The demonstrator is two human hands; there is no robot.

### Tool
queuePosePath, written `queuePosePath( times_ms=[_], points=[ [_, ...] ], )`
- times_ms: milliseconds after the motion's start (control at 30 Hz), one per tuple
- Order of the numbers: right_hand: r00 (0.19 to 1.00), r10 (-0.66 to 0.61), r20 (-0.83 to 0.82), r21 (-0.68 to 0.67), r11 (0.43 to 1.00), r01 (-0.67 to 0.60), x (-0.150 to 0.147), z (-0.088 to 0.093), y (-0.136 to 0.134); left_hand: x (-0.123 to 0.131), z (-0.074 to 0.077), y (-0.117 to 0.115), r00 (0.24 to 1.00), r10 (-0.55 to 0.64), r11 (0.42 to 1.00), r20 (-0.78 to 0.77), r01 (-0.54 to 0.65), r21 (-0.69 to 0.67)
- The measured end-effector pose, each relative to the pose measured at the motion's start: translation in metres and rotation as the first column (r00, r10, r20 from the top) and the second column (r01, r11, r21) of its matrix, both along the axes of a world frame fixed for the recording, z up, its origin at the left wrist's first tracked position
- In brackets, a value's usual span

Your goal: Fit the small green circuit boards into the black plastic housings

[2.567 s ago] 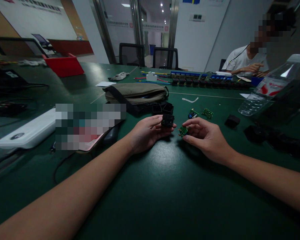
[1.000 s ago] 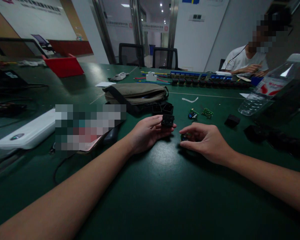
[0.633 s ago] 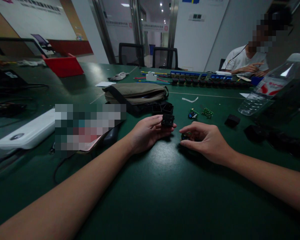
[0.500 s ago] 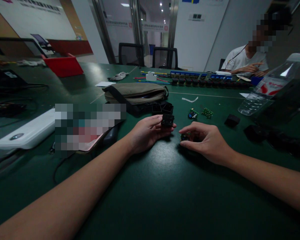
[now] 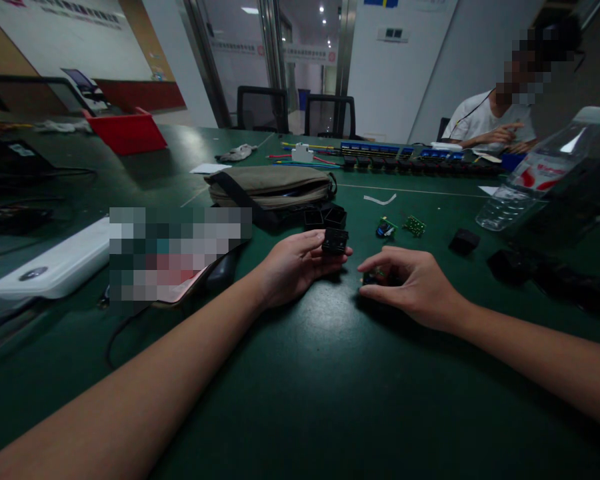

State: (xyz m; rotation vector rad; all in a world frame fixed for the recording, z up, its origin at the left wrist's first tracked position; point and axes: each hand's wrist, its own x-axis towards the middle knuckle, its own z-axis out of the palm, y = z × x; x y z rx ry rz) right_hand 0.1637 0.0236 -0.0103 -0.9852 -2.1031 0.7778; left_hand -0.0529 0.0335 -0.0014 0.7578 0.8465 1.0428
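Observation:
My left hand (image 5: 300,263) is closed on a small black plastic housing (image 5: 335,241), pinched upright between thumb and fingers just above the table. To its right, my right hand (image 5: 413,283) curls low over the table with thumb and fingers around a small circuit board (image 5: 373,275); the palm side hides part of it. Beyond that hand lie a circuit board with a blue part (image 5: 385,228) and another green circuit board (image 5: 415,226). Two open black cases (image 5: 325,217) sit just behind the housing in my left hand.
The dark green table (image 5: 325,387) bears a fabric bag (image 5: 275,185), a white device (image 5: 55,260), a phone-like slab partly blurred out, and a black block (image 5: 464,241). A water bottle (image 5: 535,173) stands at right. Across the table sits a person (image 5: 495,120); a red bin (image 5: 127,131) is far left.
My right hand has sunk very slightly around the circuit board. My left hand keeps the black housing in the same place.

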Motion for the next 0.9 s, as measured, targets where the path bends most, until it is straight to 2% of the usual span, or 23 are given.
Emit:
queuePosePath(
  times_ms=[467, 567, 633, 700, 767, 833, 900],
  points=[
    [1.000, -0.021, 0.002, 0.034, 0.999, 0.021, 0.000, 0.000, 0.001, 0.000, 0.000, 0.000, 1.000, 0.004, 1.000, -0.003, -0.004, 0.010],
    [1.000, -0.020, -0.002, 0.020, 1.000, 0.020, 0.000, 0.000, 0.000, 0.000, -0.001, 0.001, 0.998, 0.013, 0.997, -0.057, -0.009, 0.075],
    [1.000, -0.027, -0.009, 0.006, 1.000, 0.027, 0.000, 0.000, 0.000, -0.002, -0.002, 0.001, 0.984, 0.051, 0.981, -0.169, -0.017, 0.196],
    [0.999, -0.031, -0.024, -0.012, 0.999, 0.031, -0.001, 0.000, 0.000, -0.003, -0.001, -0.001, 0.930, 0.129, 0.934, -0.344, 0.003, 0.358],
    [0.998, -0.026, -0.051, -0.049, 0.999, 0.024, -0.001, 0.000, -0.001, -0.005, 0.000, -0.003, 0.830, 0.223, 0.876, -0.512, 0.060, 0.479],
    [0.996, -0.024, -0.088, -0.101, 0.995, 0.015, -0.002, 0.000, -0.001, -0.008, -0.001, -0.005, 0.744, 0.290, 0.831, -0.602, 0.117, 0.544],
    [0.992, -0.032, -0.119, -0.139, 0.990, 0.015, -0.003, 0.000, -0.002, -0.010, -0.003, -0.005, 0.695, 0.314, 0.787, -0.646, 0.190, 0.587]
  ],
)
